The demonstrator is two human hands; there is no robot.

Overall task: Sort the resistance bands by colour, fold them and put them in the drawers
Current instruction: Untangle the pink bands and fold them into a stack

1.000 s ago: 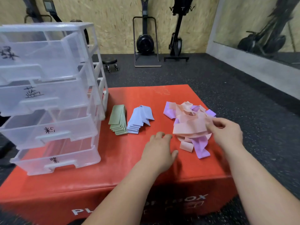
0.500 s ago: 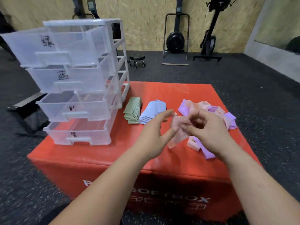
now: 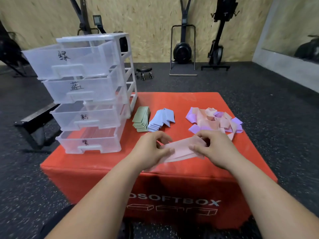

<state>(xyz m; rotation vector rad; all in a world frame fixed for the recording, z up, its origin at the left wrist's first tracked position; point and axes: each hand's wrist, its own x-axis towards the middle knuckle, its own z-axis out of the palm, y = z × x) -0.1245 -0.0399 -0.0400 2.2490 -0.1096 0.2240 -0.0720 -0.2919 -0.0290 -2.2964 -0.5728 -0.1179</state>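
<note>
Head cam, pink band, drawers, green stack, blue stack, mixed pile

body: two arms in view | left hand: bare, wrist bare | right hand: bare, wrist bare | left forearm: bare skin to near edge | right forearm: bare skin to near edge

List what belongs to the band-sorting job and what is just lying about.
Job: held pink band, green stack, blue stack, pink-and-purple pile, drawer unit, red box.
Lying about: wheeled stool, exercise machines by the wall, black bench.
</note>
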